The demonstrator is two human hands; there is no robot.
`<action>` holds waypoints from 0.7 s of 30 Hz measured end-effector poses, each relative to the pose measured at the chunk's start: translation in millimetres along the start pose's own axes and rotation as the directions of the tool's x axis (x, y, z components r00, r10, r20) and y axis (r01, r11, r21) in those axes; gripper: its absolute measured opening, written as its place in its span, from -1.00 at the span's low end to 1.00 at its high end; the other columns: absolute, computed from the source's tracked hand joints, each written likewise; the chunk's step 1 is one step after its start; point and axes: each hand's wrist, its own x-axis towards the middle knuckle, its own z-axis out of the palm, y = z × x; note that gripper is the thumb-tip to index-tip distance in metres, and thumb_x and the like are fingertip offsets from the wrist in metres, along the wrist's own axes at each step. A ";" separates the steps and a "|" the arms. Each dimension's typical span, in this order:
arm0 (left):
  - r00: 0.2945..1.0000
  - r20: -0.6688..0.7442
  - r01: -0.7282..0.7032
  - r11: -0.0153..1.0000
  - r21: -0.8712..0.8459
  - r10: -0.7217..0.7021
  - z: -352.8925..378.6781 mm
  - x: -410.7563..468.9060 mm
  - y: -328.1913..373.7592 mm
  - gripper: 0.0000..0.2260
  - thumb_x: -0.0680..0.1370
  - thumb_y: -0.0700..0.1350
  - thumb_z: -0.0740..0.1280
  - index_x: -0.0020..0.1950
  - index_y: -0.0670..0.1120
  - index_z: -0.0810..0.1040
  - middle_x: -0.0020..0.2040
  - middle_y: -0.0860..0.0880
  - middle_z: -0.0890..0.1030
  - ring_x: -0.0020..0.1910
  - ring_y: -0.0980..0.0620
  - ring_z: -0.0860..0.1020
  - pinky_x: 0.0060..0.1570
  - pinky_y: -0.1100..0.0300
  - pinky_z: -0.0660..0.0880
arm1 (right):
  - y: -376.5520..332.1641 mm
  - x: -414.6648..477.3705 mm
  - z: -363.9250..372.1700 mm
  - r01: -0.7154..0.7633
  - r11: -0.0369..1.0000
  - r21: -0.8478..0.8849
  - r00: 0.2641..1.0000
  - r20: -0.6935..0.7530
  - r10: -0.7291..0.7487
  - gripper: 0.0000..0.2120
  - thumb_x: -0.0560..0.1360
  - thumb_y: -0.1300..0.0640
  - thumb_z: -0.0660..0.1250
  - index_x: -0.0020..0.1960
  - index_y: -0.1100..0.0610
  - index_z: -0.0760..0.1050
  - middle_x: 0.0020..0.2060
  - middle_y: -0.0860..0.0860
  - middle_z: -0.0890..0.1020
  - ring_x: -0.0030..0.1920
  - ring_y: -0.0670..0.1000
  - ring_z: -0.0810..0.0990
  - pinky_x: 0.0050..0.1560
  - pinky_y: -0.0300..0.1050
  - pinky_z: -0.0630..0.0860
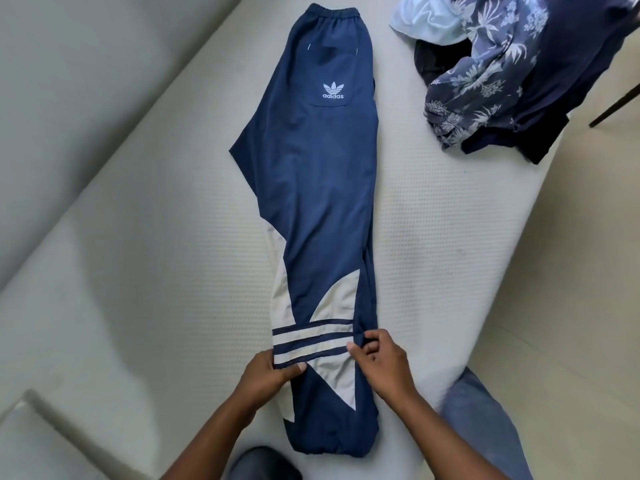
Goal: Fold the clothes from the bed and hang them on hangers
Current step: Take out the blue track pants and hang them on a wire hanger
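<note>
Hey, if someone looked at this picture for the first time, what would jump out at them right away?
First, the long navy track pants laid flat down the middle of the pale mattress, waistband at the far end, with a white logo and pale stripes. Next, the left hand and right hand pinching the fabric at the striped lower leg. Last, the heap of clothes at the far right corner, a flowered shirt on top.

A bed (138, 271) with a pale, dimpled mattress cover fills most of the view. Left of the bed rises a plain off-white wall (69, 81) in soft, even light. Right of the bed lies a cream floor (588, 237), crossed by a dark furniture leg (614, 102).
</note>
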 end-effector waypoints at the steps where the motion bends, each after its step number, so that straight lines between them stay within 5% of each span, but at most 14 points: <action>1: 1.000 0.015 0.008 1.000 0.004 -0.008 0.9 -1.6 -4.3 -0.80 0.54 -0.07 0.53 0.15 0.09 0.69 0.01 0.18 0.74 0.06 0.12 0.69 -0.09 0.28 0.54 | -3.1 2.3 4.6 -0.061 0.997 -0.043 0.997 0.036 0.063 -0.76 0.53 -0.03 0.53 0.04 -0.04 0.49 -0.25 -0.06 0.68 -0.22 -0.13 0.65 -0.09 -0.20 0.59; 5: 0.996 0.072 0.068 0.988 -0.141 -0.059 0.9 -7.9 -14.0 -0.76 0.56 -0.09 0.49 0.23 -0.01 0.66 0.06 0.05 0.75 0.10 0.00 0.71 0.16 0.03 0.62 | -7.8 -0.9 14.9 -0.226 0.969 0.104 0.942 0.277 0.190 -0.94 0.57 0.27 0.39 -0.07 0.17 0.54 -0.34 0.08 0.71 -0.43 -0.01 0.63 -0.38 -0.15 0.54; 9: 0.995 0.078 0.075 0.987 -0.145 -0.064 -1.1 -18.9 -17.4 -0.69 0.52 0.05 0.53 0.24 0.09 0.64 0.10 0.12 0.74 0.09 0.12 0.70 0.07 0.14 0.62 | 20.3 -7.2 16.6 -0.019 0.999 -0.046 0.976 -0.217 0.008 -0.82 0.49 0.13 0.51 0.03 0.01 0.56 -0.13 -0.09 0.66 -0.15 -0.11 0.64 -0.06 -0.11 0.61; 11: 0.998 0.059 0.028 1.000 -0.012 -0.028 0.1 -21.5 -22.7 -0.61 0.45 0.09 0.60 0.24 0.13 0.64 0.12 0.16 0.72 0.11 0.17 0.67 0.10 0.18 0.59 | 24.6 -10.9 16.0 -0.046 0.999 0.018 0.968 -0.248 0.049 -0.58 0.44 0.03 0.59 0.19 0.03 0.48 0.03 -0.10 0.59 0.00 -0.08 0.61 0.05 -0.13 0.57; 15: 0.988 0.148 0.036 0.999 0.035 -0.041 13.6 -23.2 -25.7 -0.62 0.55 -0.08 0.52 0.31 0.14 0.52 0.24 0.08 0.66 0.21 0.10 0.62 0.12 0.21 0.58 | 19.3 -15.5 17.4 -0.184 0.966 0.180 0.971 0.185 0.151 -0.40 0.31 -0.12 0.68 0.22 -0.01 0.50 0.07 -0.10 0.70 0.07 -0.07 0.69 0.11 -0.08 0.65; 18: 0.928 0.345 0.204 0.968 -0.147 -0.143 20.1 -32.8 -16.1 -0.63 0.58 -0.10 0.47 0.37 0.03 0.52 0.24 -0.02 0.69 0.19 0.00 0.67 0.11 0.15 0.62 | 17.0 -26.7 9.2 -0.268 0.941 0.209 0.829 0.548 0.114 -0.48 0.37 0.06 0.67 0.28 0.00 0.61 0.11 -0.07 0.75 0.15 -0.03 0.72 0.20 -0.06 0.63; 21: 0.850 0.494 0.307 0.934 -0.183 -0.182 15.8 -37.4 -23.0 -0.48 0.48 0.00 0.56 0.40 -0.08 0.55 0.27 -0.10 0.68 0.26 -0.10 0.65 0.30 -0.03 0.56 | 31.9 -33.8 -5.5 -0.316 0.923 0.219 0.732 0.675 0.091 -0.46 0.39 0.18 0.64 0.33 0.07 0.60 0.17 -0.01 0.74 0.21 0.03 0.70 0.29 -0.02 0.58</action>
